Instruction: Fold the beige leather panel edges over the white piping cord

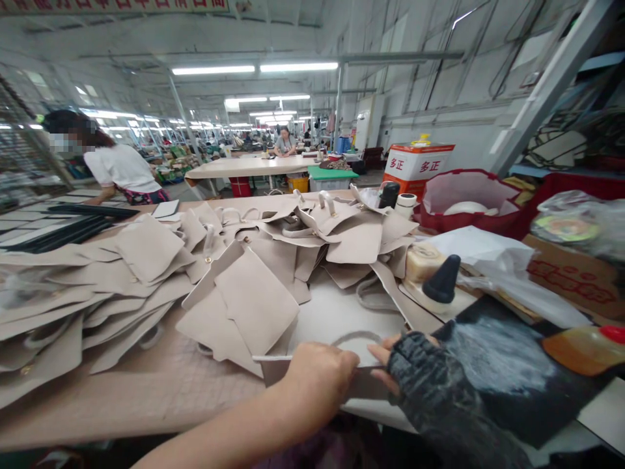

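My left hand (319, 374) grips the near edge of a beige leather bag piece (342, 339) with a looped strap, lying flat at the table's front. My right hand (415, 365), in a dark fingerless glove, pinches the same piece from the right, fingertips touching it. Just beyond lies a heap of similar beige leather pieces (254, 286) with straps and metal fittings, spreading left across the table (146, 391).
A black cone-tipped bottle (442, 280) and a tape roll (422, 260) stand right of the heap. A red basket (463, 202), plastic bags, a cardboard box (576, 280) and an orange bottle (586, 348) crowd the right. A person in white works at far left.
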The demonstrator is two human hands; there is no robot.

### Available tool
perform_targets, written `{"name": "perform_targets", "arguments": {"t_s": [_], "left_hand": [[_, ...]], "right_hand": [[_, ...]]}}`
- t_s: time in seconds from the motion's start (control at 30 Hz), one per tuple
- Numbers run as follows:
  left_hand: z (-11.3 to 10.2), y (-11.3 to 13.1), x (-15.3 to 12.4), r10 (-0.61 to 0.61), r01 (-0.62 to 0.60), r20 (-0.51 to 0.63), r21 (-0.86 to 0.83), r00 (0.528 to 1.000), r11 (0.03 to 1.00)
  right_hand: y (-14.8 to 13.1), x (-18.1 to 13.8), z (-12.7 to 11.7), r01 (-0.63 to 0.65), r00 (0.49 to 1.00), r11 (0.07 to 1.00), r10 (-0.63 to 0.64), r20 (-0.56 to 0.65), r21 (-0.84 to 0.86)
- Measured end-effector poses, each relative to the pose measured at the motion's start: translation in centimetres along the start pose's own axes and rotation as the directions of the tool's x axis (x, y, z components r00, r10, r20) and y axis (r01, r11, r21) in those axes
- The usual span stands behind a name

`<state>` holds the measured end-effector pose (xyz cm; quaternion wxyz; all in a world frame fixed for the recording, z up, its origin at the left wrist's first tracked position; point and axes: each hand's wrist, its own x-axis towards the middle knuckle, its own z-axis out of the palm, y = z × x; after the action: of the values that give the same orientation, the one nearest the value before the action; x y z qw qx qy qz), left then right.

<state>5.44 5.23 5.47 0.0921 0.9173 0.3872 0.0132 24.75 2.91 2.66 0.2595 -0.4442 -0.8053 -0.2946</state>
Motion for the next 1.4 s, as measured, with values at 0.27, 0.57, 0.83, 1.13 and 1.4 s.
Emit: {"name": "perform_targets", "arguments": {"t_s": [0.27,0.57,0.83,1.13,1.4], "left_hand": [[-1.3,-1.0,-0.9,-0.049,0.047,0.017,0.100,0.999,0.994],[-1.4,-1.4,-1.2,0.102,-0.103,0.015,0.050,0.995,0.993],[-2.0,-2.6,-1.5,0.198,-0.198,0.014,0.012,0.980,0.980],[-1.5,-2.8,-1.0,0.226,-0.212,0.086,-0.147,0.970,0.966],[-1.1,-3.9,-1.3,0.374,-0.373,-0.028,-0.178,0.927,0.910]], "right_hand": [[-0.6,0.1,-0.2,-0.024,0.999,1.000,0.025,-0.041,0.019],[-1.5,0.4,0.0,0.069,0.989,0.995,-0.078,0.129,0.070],[-2.0,-0.4,0.7,-0.112,0.983,0.961,0.070,0.171,0.252],[-4.0,-0.8,1.7,-0.024,0.995,0.967,-0.001,0.098,0.254],[-2.4,-2.6,1.3,-0.132,0.967,0.864,0.005,0.254,0.485]]}}
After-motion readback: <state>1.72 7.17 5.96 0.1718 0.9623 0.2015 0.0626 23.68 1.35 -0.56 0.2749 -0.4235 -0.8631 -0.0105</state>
